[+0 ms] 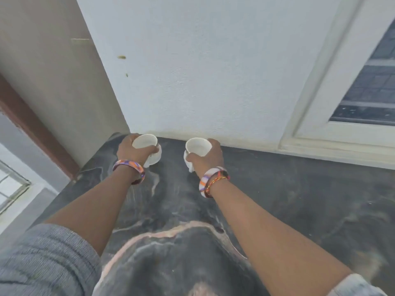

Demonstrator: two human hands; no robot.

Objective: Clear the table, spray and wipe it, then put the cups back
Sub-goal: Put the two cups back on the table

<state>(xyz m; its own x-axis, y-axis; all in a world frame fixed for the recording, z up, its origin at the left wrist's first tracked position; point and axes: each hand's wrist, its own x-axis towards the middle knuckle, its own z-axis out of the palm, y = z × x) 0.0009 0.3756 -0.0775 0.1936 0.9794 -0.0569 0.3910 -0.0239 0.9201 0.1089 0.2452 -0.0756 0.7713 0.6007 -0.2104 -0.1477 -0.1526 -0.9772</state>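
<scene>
Two white cups sit at the far edge of a dark marble table (288,189), close to the white wall. My left hand (131,150) grips the left cup (145,141) from its left side, fingers curled round the rim. My right hand (208,157) grips the right cup (197,146) from its right side, thumb at the near rim. Both cups stand upright with their openings showing. Whether their bases touch the table is hidden by my hands. Each wrist wears a patterned bangle.
The white wall (203,71) runs right behind the cups. A beige pillar (53,82) stands at the left corner, and the table's left edge drops off there. A window frame (320,133) sits at the right above the tabletop.
</scene>
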